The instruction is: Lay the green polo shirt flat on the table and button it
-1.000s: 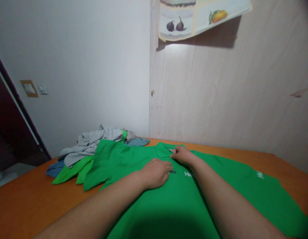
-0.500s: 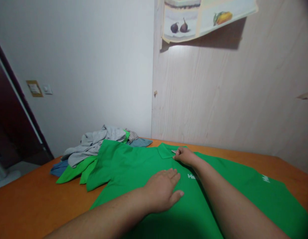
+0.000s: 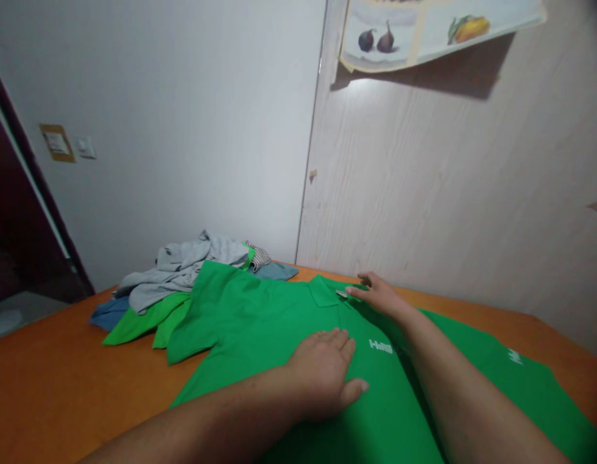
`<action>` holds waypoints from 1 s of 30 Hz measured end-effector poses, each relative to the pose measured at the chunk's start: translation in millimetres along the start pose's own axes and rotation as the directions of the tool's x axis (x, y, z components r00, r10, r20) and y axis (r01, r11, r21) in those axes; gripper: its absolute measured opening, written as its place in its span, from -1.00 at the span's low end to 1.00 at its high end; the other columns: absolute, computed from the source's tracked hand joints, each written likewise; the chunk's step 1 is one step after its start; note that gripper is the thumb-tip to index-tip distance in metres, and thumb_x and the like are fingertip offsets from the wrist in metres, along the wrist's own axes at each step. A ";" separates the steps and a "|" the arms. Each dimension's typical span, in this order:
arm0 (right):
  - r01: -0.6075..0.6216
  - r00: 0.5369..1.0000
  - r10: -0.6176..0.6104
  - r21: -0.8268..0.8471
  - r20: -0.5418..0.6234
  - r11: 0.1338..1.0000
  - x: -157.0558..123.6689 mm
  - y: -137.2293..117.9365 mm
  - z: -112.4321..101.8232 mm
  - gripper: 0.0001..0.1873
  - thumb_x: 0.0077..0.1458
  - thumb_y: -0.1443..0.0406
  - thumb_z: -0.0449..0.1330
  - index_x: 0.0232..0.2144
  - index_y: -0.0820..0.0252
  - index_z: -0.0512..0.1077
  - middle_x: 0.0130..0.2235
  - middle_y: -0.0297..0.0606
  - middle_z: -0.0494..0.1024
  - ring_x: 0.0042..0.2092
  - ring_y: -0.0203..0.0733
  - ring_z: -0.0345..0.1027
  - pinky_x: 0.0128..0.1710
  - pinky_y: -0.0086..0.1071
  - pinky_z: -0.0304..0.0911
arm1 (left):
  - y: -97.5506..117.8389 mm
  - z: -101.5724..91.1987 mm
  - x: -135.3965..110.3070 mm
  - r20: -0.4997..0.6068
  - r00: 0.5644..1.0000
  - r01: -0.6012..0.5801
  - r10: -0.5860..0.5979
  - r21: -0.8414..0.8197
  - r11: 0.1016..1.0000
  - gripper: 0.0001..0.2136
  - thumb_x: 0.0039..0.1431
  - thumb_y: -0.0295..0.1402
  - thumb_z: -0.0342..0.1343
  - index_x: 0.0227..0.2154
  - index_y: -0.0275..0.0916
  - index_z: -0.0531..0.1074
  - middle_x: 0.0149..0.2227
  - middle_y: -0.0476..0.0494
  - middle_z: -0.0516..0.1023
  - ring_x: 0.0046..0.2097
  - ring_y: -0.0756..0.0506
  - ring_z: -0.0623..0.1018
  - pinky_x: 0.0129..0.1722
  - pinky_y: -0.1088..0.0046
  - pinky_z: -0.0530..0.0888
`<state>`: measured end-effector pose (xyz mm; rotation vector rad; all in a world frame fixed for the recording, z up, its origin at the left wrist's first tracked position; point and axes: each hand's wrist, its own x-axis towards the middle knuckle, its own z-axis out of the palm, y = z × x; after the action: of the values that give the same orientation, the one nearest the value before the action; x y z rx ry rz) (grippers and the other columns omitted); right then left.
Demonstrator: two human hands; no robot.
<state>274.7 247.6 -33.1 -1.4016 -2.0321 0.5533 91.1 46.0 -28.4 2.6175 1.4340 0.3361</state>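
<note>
A green polo shirt (image 3: pixel 259 322) lies spread front up on the orange table, its collar (image 3: pixel 324 291) at the far side. White lettering marks its chest and one sleeve. Flat on the shirt's front rests my left hand (image 3: pixel 322 370), fingers stretched and thumb apart. My right hand (image 3: pixel 378 295) is at the right side of the collar, its fingers parted. Just by its fingertip a small pale label (image 3: pixel 341 294) shows in the neck opening. Part of the collar is hidden behind the right hand.
A heap of clothes, with a grey garment (image 3: pixel 182 264), a bright green one (image 3: pixel 138 319) and a blue one (image 3: pixel 109 314), sits at the back left of the orange table (image 3: pixel 47 386). Behind the table stands a wall (image 3: pixel 206 129) with a fruit picture (image 3: pixel 382 42).
My right hand has opened from its pinch at the collar and shifted slightly right. My left hand stays flat on the shirt. The view has tilted a little.
</note>
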 end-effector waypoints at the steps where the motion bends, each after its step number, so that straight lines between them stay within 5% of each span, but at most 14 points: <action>1: 0.037 0.999 -0.037 -0.006 0.034 0.999 -1.7 0.3 -2.0 -0.12 -0.12 -0.11 0.35 0.18 0.18 0.32 0.17 0.04 0.40 0.20 0.14 0.26 0.18 -0.06 0.16 | 0.2 0.1 0.2 -0.006 1.000 -0.001 0.001 0.001 1.000 -0.33 0.29 0.03 -0.10 0.28 -0.39 0.20 0.32 -0.45 0.21 0.32 -0.36 0.24 0.28 0.02 0.22; 5: 0.094 0.951 -0.061 -0.095 0.304 0.991 -13.0 -1.1 -1.8 0.34 -0.27 -0.21 0.38 0.40 0.20 -0.07 0.42 0.01 -0.10 0.43 0.21 -0.40 0.37 0.04 -0.30 | 1.5 -0.8 0.6 -0.019 1.000 -0.005 0.006 0.017 1.000 -0.33 0.28 0.03 -0.09 0.26 -0.41 0.23 0.31 -0.48 0.23 0.30 -0.37 0.27 0.26 0.03 0.24; 8: 0.067 0.915 0.024 -0.209 0.403 0.976 -20.0 -5.9 0.8 0.42 -0.27 -0.25 0.35 0.42 0.17 -0.24 0.45 -0.04 -0.26 0.42 0.21 -0.56 0.37 0.08 -0.38 | 3.2 -2.3 0.7 -0.017 1.000 -0.001 0.002 0.037 0.999 -0.34 0.28 0.03 -0.09 0.25 -0.42 0.24 0.29 -0.48 0.25 0.28 -0.38 0.30 0.25 0.05 0.26; 16: 0.019 0.939 0.103 -0.350 0.327 0.937 -19.8 -10.5 9.7 0.40 -0.22 -0.29 0.27 0.42 0.22 -0.27 0.44 0.01 -0.28 0.42 0.23 -0.52 0.35 0.13 -0.30 | 5.0 -1.4 1.2 -0.046 0.999 -0.007 0.010 0.051 0.999 -0.37 0.28 0.00 -0.08 0.20 -0.44 0.29 0.25 -0.51 0.32 0.25 -0.39 0.35 0.20 0.03 0.31; 30: -0.037 0.989 0.089 -0.384 0.119 0.923 -9.3 4.0 34.3 0.19 -0.12 -0.37 0.13 0.36 0.20 0.07 0.40 0.01 0.02 0.41 0.29 -0.34 0.34 0.10 -0.21 | 5.0 1.3 1.5 -0.054 0.999 -0.006 0.008 0.042 0.999 -0.36 0.28 -0.01 -0.09 0.22 -0.45 0.26 0.25 -0.52 0.30 0.26 -0.39 0.32 0.21 0.03 0.29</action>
<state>256.5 240.3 -62.9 -1.6985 -2.2985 0.2912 96.3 44.6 -28.3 2.6673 1.4641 0.3843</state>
